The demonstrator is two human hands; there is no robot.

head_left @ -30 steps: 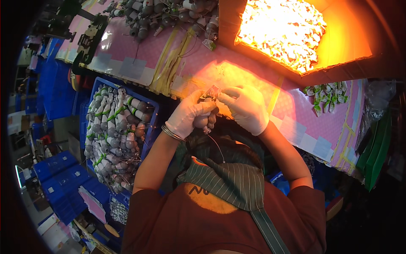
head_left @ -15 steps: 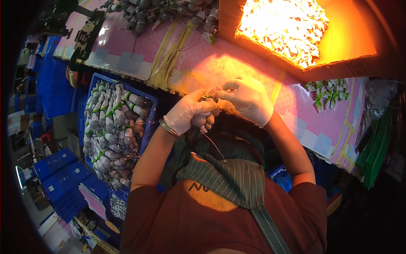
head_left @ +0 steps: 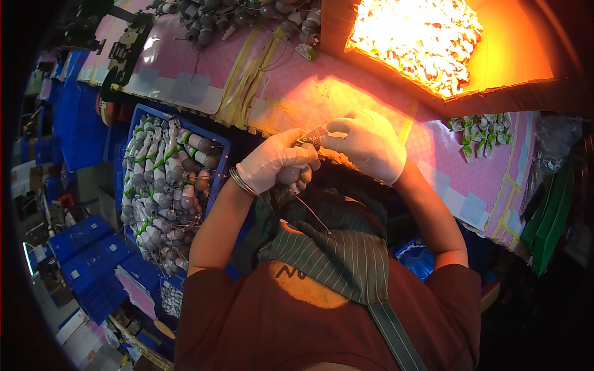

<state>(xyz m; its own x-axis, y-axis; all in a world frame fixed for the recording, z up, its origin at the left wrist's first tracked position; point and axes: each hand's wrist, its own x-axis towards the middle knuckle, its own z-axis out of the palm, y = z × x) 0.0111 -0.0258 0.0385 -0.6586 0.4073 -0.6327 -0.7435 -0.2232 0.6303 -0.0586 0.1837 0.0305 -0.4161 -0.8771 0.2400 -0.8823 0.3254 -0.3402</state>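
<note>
White-gloved left hand (head_left: 267,162), white-gloved right hand (head_left: 370,148); one small flat reddish board (head_left: 312,135) between.
We log left clamped on one round grey bulb (head_left: 288,175); right's grip, we cannot tell.

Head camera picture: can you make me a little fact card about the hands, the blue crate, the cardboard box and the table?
Left hand: white-gloved, holding a grey bulb-shaped piece with a thin wire hanging down
Right hand: white-gloved, fingertips at a small board; pinching unclear
Blue crate: filled with grey-and-white pieces
Cardboard box: holds many small, brightly lit pieces
Table: pink-topped, with green-and-white pieces at right
</note>
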